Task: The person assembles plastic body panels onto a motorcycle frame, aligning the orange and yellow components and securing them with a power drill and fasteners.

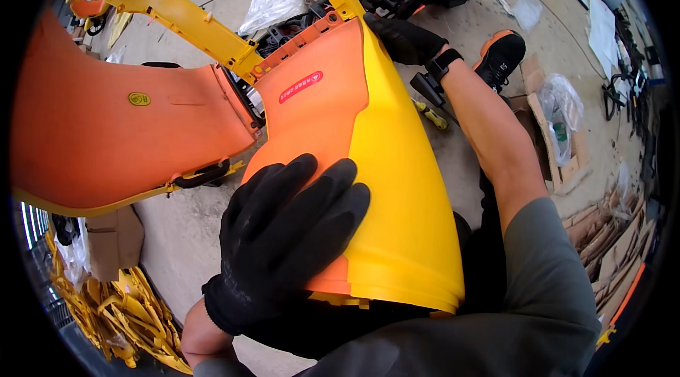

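A dark grey shirt (460, 349) fills the 6 o'clock edge, nearest the camera. Just beyond it, the orange-and-yellow panel (375, 164) takes up the middle of the view, its long axis running from about 11 o'clock, at the narrower end, to 5 o'clock, at the flared end by the shirt. The left hand (283, 228), black-gloved, lies at 7 o'clock across the panel's orange side, fingers extended; this grip is flat and clasps nothing. The right hand (407, 40), also gloved, reaches to 1 o'clock, at the panel's far right corner; whether that grip pinches the edge or only rests there, I cannot tell. The panel thus lies between both hands: the right is nearer the narrow end, beside which a curved yellow frame piece (205, 30) comes in from 10 o'clock, the left nearer the flared one.
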{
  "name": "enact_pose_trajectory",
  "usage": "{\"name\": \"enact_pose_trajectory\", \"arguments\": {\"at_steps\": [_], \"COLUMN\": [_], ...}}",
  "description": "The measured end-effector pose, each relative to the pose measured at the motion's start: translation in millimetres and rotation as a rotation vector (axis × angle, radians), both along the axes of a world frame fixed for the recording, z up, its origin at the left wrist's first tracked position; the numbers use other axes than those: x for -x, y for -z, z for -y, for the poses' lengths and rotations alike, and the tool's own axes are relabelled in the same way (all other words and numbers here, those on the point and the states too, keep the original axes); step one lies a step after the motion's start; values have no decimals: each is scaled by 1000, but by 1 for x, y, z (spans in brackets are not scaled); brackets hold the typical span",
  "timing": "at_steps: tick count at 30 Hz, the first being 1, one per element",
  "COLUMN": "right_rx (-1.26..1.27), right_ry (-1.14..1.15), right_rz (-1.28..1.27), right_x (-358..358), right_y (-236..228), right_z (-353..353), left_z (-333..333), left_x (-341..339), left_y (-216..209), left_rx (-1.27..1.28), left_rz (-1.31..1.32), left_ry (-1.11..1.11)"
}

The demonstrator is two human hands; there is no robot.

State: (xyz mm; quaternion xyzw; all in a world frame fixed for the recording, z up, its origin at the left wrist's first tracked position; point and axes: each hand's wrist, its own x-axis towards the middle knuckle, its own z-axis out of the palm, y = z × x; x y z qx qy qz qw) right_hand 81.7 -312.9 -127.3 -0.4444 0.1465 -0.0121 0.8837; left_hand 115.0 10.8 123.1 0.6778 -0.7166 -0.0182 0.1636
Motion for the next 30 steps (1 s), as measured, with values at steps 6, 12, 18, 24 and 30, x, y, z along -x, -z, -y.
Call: {"name": "enact_pose_trajectory", "arguments": {"at_steps": [6,12,18,24,30], "right_rx": [17,44,11,-22,-16], "right_ry": [-3,10,-17,-11,15], "right_rz": [32,-26,-22,2,-50], "right_x": [2,0,0,-1,1], "right_y": [9,9,1,13,12], "right_z": [-1,2,0,8,7], "left_z": [3,-5,-1,3,3], "left_x": [0,1,3,-1,-1], "left_y": [2,12,12,6,5], "left_rx": [-78,-23,132,-16,-51], "left_rz": [17,-142,-310,-70,-63], "left_ry": [62,-26,-159,36,50]}}
